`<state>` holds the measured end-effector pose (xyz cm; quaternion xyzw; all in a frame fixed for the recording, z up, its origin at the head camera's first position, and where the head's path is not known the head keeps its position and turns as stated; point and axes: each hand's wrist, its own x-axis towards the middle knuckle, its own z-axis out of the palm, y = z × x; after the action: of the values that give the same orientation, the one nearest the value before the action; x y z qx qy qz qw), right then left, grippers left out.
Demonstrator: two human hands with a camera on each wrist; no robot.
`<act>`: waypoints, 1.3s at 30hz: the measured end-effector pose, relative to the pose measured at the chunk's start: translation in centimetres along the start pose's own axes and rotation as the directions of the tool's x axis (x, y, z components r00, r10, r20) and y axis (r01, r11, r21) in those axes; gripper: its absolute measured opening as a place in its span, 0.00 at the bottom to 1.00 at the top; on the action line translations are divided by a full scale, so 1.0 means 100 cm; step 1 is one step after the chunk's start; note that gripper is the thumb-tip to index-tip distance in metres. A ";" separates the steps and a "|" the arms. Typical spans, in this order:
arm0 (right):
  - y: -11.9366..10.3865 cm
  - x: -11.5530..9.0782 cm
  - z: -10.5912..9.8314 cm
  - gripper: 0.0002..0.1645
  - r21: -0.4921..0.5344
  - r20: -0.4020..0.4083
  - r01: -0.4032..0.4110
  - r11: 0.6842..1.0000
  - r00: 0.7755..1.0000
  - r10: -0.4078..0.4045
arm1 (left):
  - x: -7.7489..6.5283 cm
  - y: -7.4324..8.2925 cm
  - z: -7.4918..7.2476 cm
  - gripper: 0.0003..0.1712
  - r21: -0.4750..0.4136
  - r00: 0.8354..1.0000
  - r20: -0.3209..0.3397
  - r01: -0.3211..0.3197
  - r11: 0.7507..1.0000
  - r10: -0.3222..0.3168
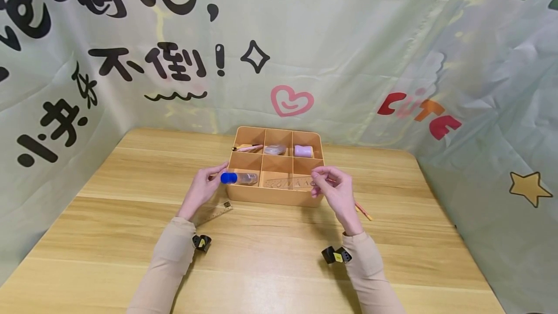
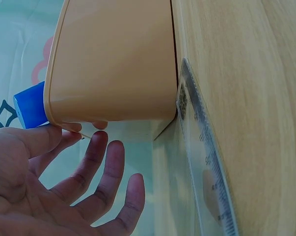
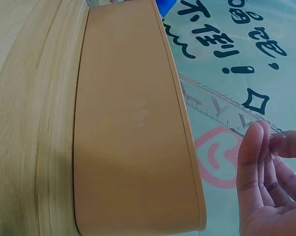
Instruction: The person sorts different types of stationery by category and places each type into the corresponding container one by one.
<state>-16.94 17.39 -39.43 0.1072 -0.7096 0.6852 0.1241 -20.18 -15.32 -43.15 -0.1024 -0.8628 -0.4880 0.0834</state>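
My right hand pinches one end of a clear stencil ruler with a wavy edge and cut-out shapes. The ruler spans the front of a tan compartment box; the right wrist view shows the ruler slanting at the box's rim. Beside the box's left wall is my left hand, its thumb at the rim and its other fingers loosely spread in the left wrist view. A clear tube with a blue cap lies in the front left compartment, its cap jutting over the rim near the left thumb.
Pink pens, a small clear item and a purple cylinder occupy the back compartments. Another clear ruler lies on the wooden table at front left. A red and yellow pencil lies right of the box.
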 end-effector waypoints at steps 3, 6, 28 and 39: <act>0.000 0.000 0.000 0.09 0.001 0.001 0.001 1.000 1.000 -0.001 | 0.000 0.000 0.000 0.19 -0.001 1.000 -0.001 0.000 1.000 0.000; 0.001 0.000 0.000 0.08 0.008 0.002 0.002 1.000 1.000 -0.002 | 0.000 0.001 0.000 0.19 -0.006 1.000 -0.001 0.003 1.000 -0.003; 0.004 0.001 0.000 0.10 0.027 -0.017 -0.007 1.000 1.000 0.007 | 0.000 0.001 0.000 0.19 -0.007 1.000 -0.004 -0.001 1.000 0.001; 0.003 0.001 0.002 0.13 0.001 0.018 -0.047 0.999 0.999 0.046 | 0.000 0.001 0.001 0.18 -0.004 1.000 -0.010 -0.009 1.000 0.009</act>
<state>-17.16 17.25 -39.72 0.0971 -0.7124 0.6875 0.1015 -20.14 -15.22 -43.12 -0.1042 -0.8609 -0.4898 0.0896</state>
